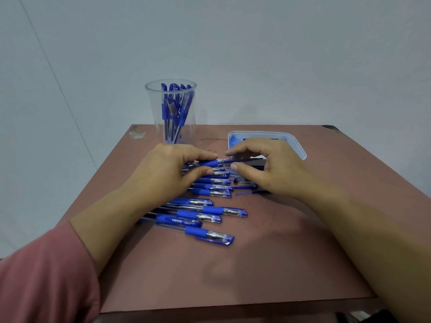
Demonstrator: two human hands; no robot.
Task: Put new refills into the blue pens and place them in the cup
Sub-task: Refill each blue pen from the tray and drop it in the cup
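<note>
My left hand (170, 170) pinches a blue pen barrel (210, 163) by its blue grip, held level above the table. My right hand (265, 169) pinches a thin dark refill (242, 160) that lines up with the barrel's open end. Under the hands lie several capped blue pens (210, 212) in a row on the table. A small black pen tip (235, 180) and loose refills (245, 187) rest beside them. A clear plastic cup (171, 113) at the back holds several blue pens upright.
A white, ink-stained tray (298, 145) sits behind my right hand at the back right. The small reddish-brown table (256, 264) has its front edge near me and a plain grey wall stands behind it.
</note>
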